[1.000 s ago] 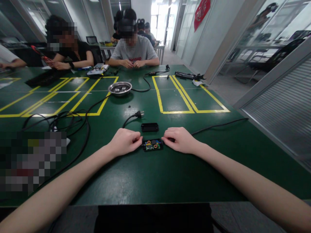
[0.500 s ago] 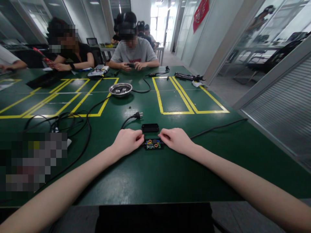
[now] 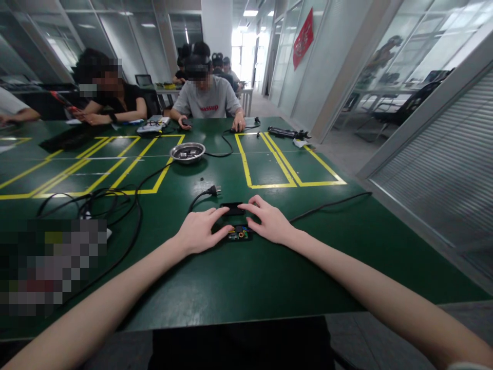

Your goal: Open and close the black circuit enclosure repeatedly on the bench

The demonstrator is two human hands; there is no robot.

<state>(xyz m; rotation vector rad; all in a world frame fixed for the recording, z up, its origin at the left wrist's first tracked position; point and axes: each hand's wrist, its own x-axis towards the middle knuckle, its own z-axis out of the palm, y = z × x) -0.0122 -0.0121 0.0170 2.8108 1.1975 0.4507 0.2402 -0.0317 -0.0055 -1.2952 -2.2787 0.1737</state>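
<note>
A small black case with a green circuit board (image 3: 239,234) inside lies open on the table, copper coils showing on it. Just beyond it is its black plastic cover (image 3: 233,211), hollow side up. My left hand (image 3: 200,228) is open, thumb apart from the index finger. Its thumb tip is over the board's left end and its index tip is by the cover's left end. My right hand (image 3: 269,221) is also open, index finger at the cover's right end and thumb near the board's right end. Whether the fingertips touch the cover I cannot tell.
A black plug (image 3: 213,190) on a cable lies beyond my left hand. Farther off stands a metal bowl (image 3: 187,153) with small metal parts. Coiled black cables (image 3: 100,200) lie at left. Another cable (image 3: 331,206) runs right. A co-worker (image 3: 208,97) sits opposite.
Both hands have gone from closed fingers at the case's ends to spread fingers, with the index fingers reaching forward to the cover. Across the table, the co-worker's one hand has moved onto the cable.
</note>
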